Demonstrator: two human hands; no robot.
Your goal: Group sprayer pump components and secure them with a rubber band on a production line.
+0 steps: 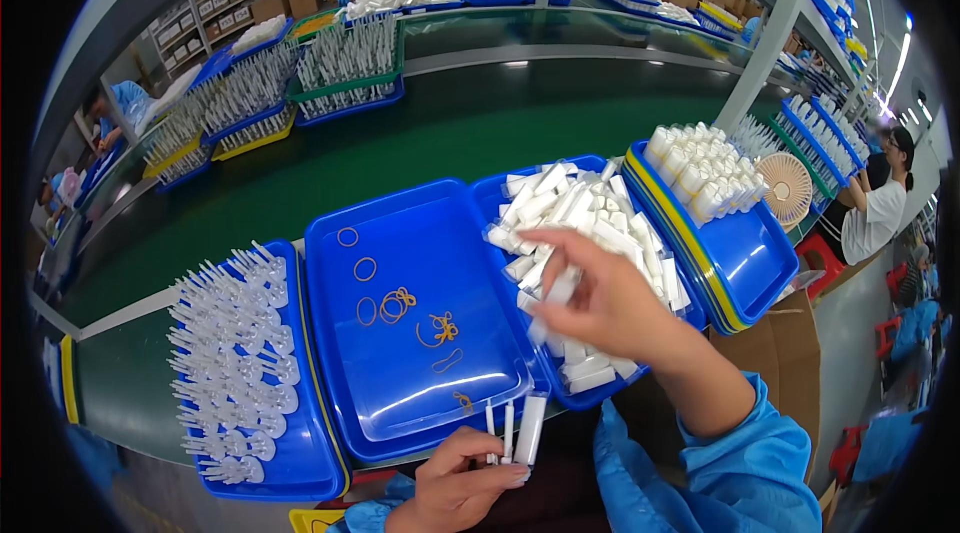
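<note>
Low in front of me, my left hand [462,478] is closed around the base of a small plastic piece with upright prongs [508,431]. A white sleeve in clear film [532,430] stands on its right side. My right hand [600,298] hovers over a blue tray [585,399] heaped with similar white sleeves [585,208]. Between its thumb and fingers is a whitish sleeve [564,285], smeared by motion. The middle blue tray [400,445] holds several tan rubber bands [398,305]. Pronged clear plastic pieces [235,358] stand in rows in the left tray [312,433].
At right, stacked blue and yellow trays [755,283] carry bundled white sleeves [700,173], near a round tan basket [785,188]. A green conveyor belt [480,118] runs beyond, with filled trays [350,98] across it. A metal post [765,48] rises at right. People sit nearby.
</note>
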